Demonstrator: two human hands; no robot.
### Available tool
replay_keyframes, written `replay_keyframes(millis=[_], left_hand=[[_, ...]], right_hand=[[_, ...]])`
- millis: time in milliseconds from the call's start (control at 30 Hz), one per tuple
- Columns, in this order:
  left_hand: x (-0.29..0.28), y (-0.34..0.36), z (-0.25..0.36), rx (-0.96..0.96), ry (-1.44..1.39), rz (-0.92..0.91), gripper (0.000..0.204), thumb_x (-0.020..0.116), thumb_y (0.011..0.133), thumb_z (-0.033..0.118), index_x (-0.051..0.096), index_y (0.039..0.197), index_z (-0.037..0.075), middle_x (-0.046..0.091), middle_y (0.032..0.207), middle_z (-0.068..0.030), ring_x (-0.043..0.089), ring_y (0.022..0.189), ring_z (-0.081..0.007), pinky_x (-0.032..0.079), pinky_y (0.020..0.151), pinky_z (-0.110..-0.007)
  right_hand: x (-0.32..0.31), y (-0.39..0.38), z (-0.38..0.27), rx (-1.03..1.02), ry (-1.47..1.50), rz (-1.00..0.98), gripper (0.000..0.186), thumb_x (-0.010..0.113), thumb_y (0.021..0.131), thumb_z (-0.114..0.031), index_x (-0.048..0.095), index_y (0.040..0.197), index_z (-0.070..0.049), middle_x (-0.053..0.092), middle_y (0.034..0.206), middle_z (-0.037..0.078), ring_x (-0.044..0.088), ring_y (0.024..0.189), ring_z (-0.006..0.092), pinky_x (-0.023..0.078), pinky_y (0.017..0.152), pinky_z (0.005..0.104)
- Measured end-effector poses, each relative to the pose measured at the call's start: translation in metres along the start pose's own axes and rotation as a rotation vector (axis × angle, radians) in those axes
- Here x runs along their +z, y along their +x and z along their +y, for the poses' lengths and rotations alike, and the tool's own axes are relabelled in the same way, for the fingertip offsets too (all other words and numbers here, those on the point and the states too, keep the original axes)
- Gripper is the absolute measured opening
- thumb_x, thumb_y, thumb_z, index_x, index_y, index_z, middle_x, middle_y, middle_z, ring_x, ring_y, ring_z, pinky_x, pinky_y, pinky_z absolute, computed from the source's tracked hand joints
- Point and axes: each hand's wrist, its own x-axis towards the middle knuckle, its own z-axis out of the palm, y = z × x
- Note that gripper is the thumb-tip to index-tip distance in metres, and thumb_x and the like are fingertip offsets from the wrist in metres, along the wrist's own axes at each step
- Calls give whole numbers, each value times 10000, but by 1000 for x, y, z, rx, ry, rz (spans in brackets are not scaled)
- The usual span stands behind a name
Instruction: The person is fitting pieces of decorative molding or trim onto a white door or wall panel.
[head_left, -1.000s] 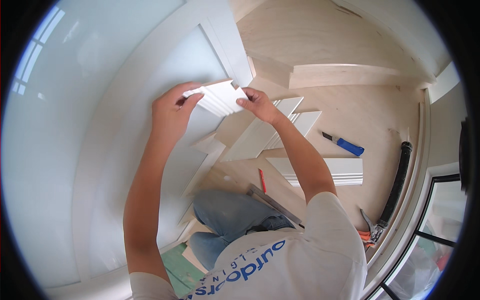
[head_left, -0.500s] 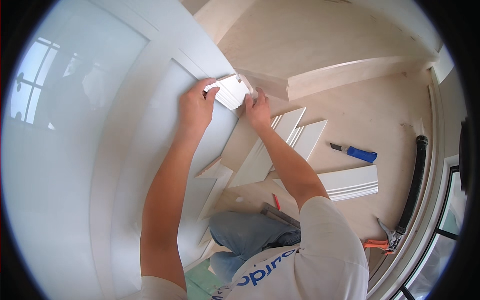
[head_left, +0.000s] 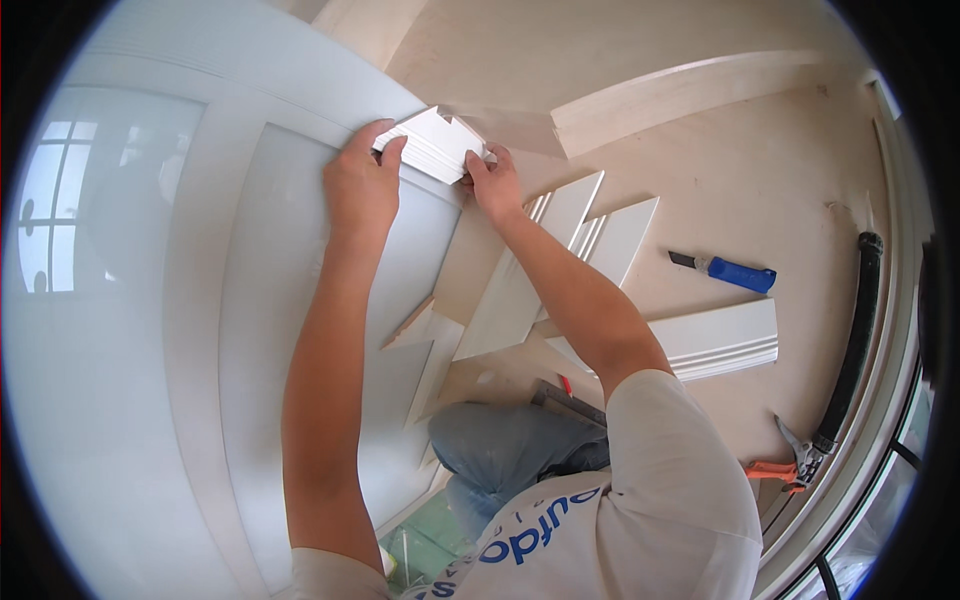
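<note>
A plain white piece of moulding (head_left: 437, 142) sits against a glossy white panelled door (head_left: 250, 300). The floor (head_left: 720, 180) is pale beige wood. A utility knife (head_left: 728, 271) is blue, pliers (head_left: 785, 465) have orange handles, and the person's trousers (head_left: 510, 455) are grey-blue.

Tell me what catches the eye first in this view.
First, both hands pressing a short white moulding piece against the top corner of a white door panel: the left hand grips its left end, the right hand its right end. Next, more white moulding strips lying on the pale floor to the right, with a blue utility knife beyond them and orange-handled pliers near the right edge.
</note>
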Motion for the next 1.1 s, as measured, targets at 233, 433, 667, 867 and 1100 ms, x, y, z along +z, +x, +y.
replay_keyframes(millis=[233, 433, 667, 867, 1100], left_hand=[[-4, 7, -3, 209, 233, 28, 285, 749, 946, 190, 722, 1211, 90, 721, 962, -159, 700, 729, -266, 562, 743, -388], [-17, 6, 10, 242, 358, -19, 301, 765, 904, 91, 732, 1203, 100, 629, 1312, -112, 677, 1003, -260, 557, 861, -412], [-38, 25, 9, 581, 722, -79, 320, 799, 837, 126, 767, 1155, 137, 658, 1290, -23, 588, 1180, -219, 460, 978, -404], [-38, 34, 0, 705, 699, -119, 230, 707, 892, 122, 772, 1112, 120, 705, 1227, 7, 593, 1177, -209, 450, 968, -406], [-36, 37, -9, 754, 727, -182, 249, 749, 885, 164, 780, 1129, 131, 716, 1254, 26, 595, 1163, -191, 448, 966, -379]], right_hand=[[3, -1, -3, -20, 8, -55, 711, 679, 974, -402, 410, 1483, 16, 714, 1031, 163, 715, 860, 229, 564, 790, 351], [3, 2, -2, -85, -134, -97, 881, 666, 968, -501, 314, 1547, 62, 655, 1199, 244, 685, 1051, 316, 536, 948, 401], [0, -5, -8, -159, -342, -145, 1057, 639, 944, -628, 196, 1589, 82, 417, 1489, 327, 573, 1284, 398, 471, 1100, 431], [-1, -13, -18, -140, -343, -197, 1108, 639, 942, -634, 97, 1621, 54, 384, 1488, 316, 555, 1287, 409, 453, 1115, 437], [-2, -31, -27, -174, -582, -257, 1115, 683, 926, -598, 82, 1638, 14, 399, 1452, 287, 573, 1239, 403, 476, 1085, 424]])
